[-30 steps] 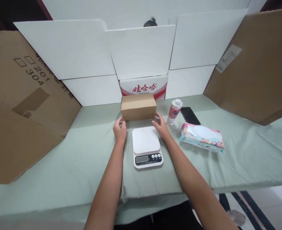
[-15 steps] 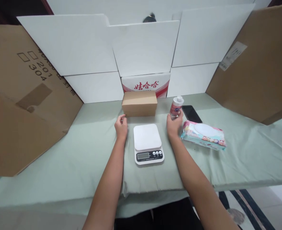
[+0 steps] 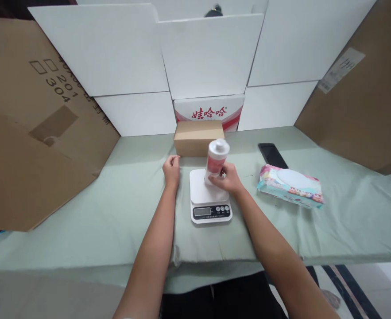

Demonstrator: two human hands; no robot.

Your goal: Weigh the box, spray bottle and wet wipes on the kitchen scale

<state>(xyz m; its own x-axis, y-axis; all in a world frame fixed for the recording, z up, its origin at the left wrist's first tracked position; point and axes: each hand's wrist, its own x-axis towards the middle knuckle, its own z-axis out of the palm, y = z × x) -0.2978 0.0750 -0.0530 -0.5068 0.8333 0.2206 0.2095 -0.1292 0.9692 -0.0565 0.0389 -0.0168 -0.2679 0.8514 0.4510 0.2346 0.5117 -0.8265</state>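
My right hand (image 3: 228, 178) grips the lower part of a bottle (image 3: 215, 165) with a white cap and a pink-red label. The bottle stands nearly upright over the white plate of a digital kitchen scale (image 3: 200, 188); whether its base touches the plate I cannot tell. At the scale's front are a small display and several round buttons. My left hand (image 3: 172, 172) rests on the cloth left of the scale, fingers curled closed, nothing visible in them. Its fingertips are beside the front left corner of a brown cardboard box (image 3: 191, 147).
A black phone (image 3: 272, 155) and a pack of wipes (image 3: 290, 186) lie on the right of the green cloth (image 3: 132, 199). White panels (image 3: 208, 57) and a red-lettered white box (image 3: 182, 106) stand behind. Large cardboard sheets flank the left (image 3: 42, 146) and right (image 3: 358, 110).
My right hand has carried the bottle left, from beside the phone to over the scale. The left hand stays by the brown box. The view has tilted slightly.
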